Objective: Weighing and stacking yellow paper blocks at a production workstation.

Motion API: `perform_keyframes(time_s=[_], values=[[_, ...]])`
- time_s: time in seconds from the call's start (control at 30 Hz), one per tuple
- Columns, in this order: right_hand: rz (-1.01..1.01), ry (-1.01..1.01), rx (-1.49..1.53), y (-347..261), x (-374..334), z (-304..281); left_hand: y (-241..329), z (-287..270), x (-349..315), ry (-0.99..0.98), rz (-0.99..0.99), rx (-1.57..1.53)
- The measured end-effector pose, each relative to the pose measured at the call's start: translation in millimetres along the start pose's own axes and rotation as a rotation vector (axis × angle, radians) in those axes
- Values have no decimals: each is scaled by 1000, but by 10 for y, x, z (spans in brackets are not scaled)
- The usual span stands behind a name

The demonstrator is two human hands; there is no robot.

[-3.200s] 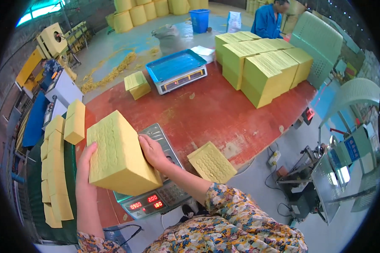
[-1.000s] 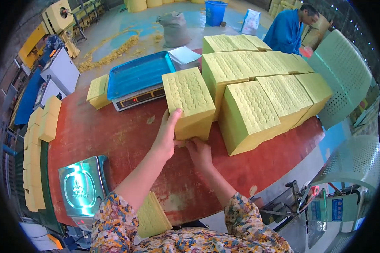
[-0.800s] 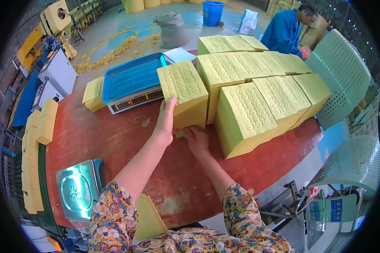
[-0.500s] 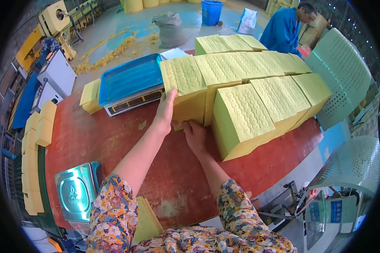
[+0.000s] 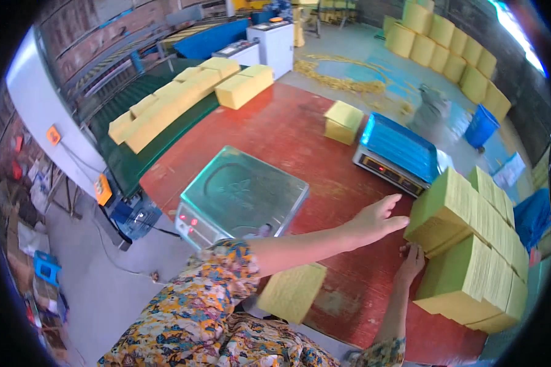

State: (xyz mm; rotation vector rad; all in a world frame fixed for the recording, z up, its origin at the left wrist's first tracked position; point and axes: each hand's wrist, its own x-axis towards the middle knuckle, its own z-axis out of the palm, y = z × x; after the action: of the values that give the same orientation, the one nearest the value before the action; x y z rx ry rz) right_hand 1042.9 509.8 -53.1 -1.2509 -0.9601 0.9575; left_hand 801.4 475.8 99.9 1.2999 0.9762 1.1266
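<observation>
My left hand (image 5: 376, 221) is open, its fingers stretched out beside the front left stack of yellow paper (image 5: 441, 211), with a small gap between them. Low at the near corner of that same stack, my right hand (image 5: 413, 262) has its fingers curled and pressed together; whatever they pinch, if anything, is too small to make out. Several more tall stacks of yellow paper (image 5: 465, 278) stand packed against it on the red table (image 5: 324, 183). Closer to my body lies a thinner pile of yellow sheets (image 5: 292, 292).
A flat steel scale (image 5: 245, 192) stands left of my left forearm. Beyond my hands is a scale with a blue tray (image 5: 401, 144), next to a small yellow paper block (image 5: 343, 121). Rows of yellow blocks (image 5: 171, 104) line the far left. A person in blue (image 5: 532, 217) is at the right.
The view has swung left, so the stacks now sit at the right. My left hand has come off the front stack's side and opened. My right hand stays at its base.
</observation>
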Motion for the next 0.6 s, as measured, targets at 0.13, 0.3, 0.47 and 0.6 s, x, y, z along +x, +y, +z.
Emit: perform_keyframes(time_s=[0.13,0.3,0.47,0.6], values=[[-223,-208,-57,-879,-957,838,176,-1141,-1074,40,-104,-91],[-131,-539,45,-1536,-2122,1886,230,-2402,-2366,224,-214,-146],[-5,-783,30,-1572,-3001,3077,320,-3534,-3328,460,-142,-205],[76,-922,121,-1534,-3319,3860,314,-4184,-3671,517,-190,-193]])
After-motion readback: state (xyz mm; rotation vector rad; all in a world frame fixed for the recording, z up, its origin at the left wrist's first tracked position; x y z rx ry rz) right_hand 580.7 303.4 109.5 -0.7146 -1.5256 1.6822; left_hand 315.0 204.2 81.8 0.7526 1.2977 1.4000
